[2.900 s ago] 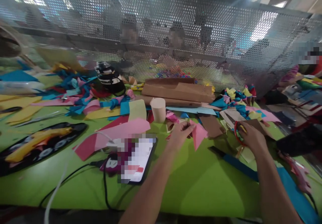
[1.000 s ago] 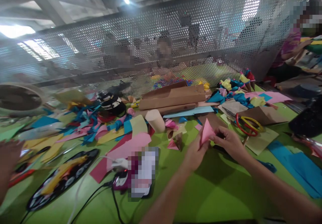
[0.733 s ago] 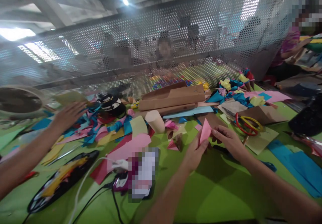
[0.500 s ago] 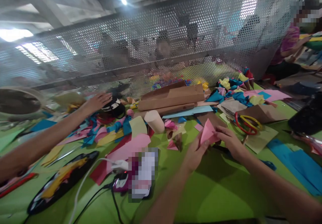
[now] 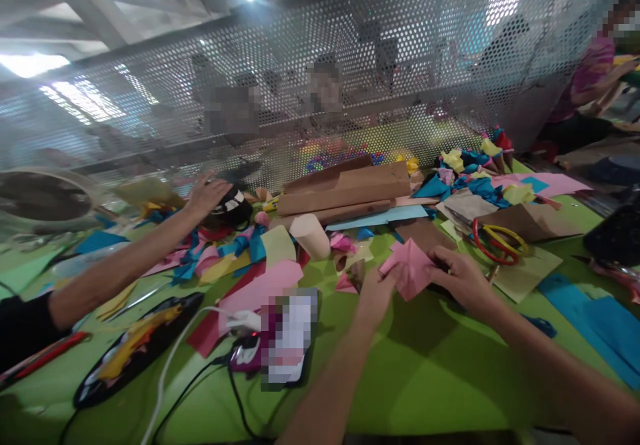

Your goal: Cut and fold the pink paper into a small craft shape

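Observation:
Between my two hands is a folded piece of pink paper [image 5: 413, 273], lifted above the green table and partly spread out. My left hand [image 5: 376, 293] pinches its left edge. On the right edge, the fingers of my right hand [image 5: 461, 277] close on the same paper, some of them hidden behind it. Just left of the paper lie small folded paper pieces [image 5: 354, 273] in brown and pink, with a crumpled magenta piece [image 5: 343, 242] behind them. Under my right hand a dark object is mostly hidden.
A co-worker's arm [image 5: 135, 258] reaches across the left side to a black object [image 5: 233, 210]. A phone [image 5: 295, 338] with cables lies front left. Red-and-yellow-handled scissors [image 5: 500, 241] lie right. Rolled brown paper [image 5: 345, 191] lies before a perforated metal screen [image 5: 280, 91].
The pink paper has gone from a narrow pointed triangle to a wider, opened shape in my hands. The co-worker's hand has risen slightly, and the camera view has shifted a little.

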Demonstrator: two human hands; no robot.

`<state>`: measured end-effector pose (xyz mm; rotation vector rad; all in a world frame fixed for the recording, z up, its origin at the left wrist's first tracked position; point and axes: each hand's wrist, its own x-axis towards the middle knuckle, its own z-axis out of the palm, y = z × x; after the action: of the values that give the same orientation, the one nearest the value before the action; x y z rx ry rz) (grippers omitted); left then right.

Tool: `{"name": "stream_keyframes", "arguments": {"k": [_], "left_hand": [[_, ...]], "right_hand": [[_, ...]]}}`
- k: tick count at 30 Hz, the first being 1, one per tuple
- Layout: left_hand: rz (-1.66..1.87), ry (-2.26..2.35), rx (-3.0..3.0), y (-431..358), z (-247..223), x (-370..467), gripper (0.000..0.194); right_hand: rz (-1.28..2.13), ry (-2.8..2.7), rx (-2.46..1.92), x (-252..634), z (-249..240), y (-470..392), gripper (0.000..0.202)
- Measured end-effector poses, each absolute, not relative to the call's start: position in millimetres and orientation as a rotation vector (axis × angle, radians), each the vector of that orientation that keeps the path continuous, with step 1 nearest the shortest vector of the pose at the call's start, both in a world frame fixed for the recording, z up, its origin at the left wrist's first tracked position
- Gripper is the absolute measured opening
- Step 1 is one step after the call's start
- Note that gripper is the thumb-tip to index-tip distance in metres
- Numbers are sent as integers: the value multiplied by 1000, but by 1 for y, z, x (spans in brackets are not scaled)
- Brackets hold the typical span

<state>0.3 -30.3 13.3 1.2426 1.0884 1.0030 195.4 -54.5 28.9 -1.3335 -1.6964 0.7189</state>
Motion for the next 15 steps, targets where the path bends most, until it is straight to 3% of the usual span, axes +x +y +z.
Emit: {"name": "stream_keyframes", "arguments": {"k": [3,8,15], "left_hand": [[1023,1042,1051,-28,8,-1,32],[1007,954,865,-27,4,-1,37],[932,936,885,-26,13,-4,32]], "right_hand": [[801,-1612,-1262,197,25,-52,15],[818,-1526,-1187,197,25,-51,34],[725,-1577,-1159,198,30,-52,32]]}}
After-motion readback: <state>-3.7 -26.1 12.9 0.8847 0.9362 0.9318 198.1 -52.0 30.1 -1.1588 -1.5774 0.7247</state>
